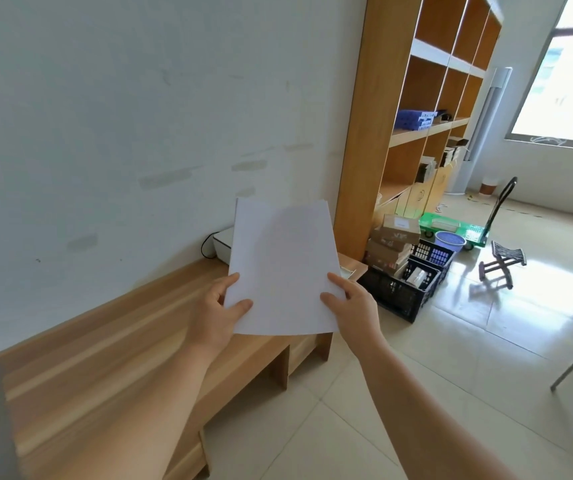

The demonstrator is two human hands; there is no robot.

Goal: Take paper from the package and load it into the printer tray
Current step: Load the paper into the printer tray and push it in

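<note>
A thin stack of white paper (281, 265) is held upright in front of me, above the far end of a low wooden cabinet (112, 341). My left hand (221, 311) pinches its lower left edge, thumb on the front. My right hand (349, 301) grips the lower right edge the same way. Behind the sheets, a white printer (222, 244) sits on the cabinet against the wall; only its left corner and a black cable show. The paper package is not in view.
A tall wooden shelf unit (392, 109) stands right of the cabinet. On the tiled floor beside it are black crates (403, 292), cardboard boxes (394, 239), a green hand trolley (451, 228) and a small folding stool (503, 263). A window is at far right.
</note>
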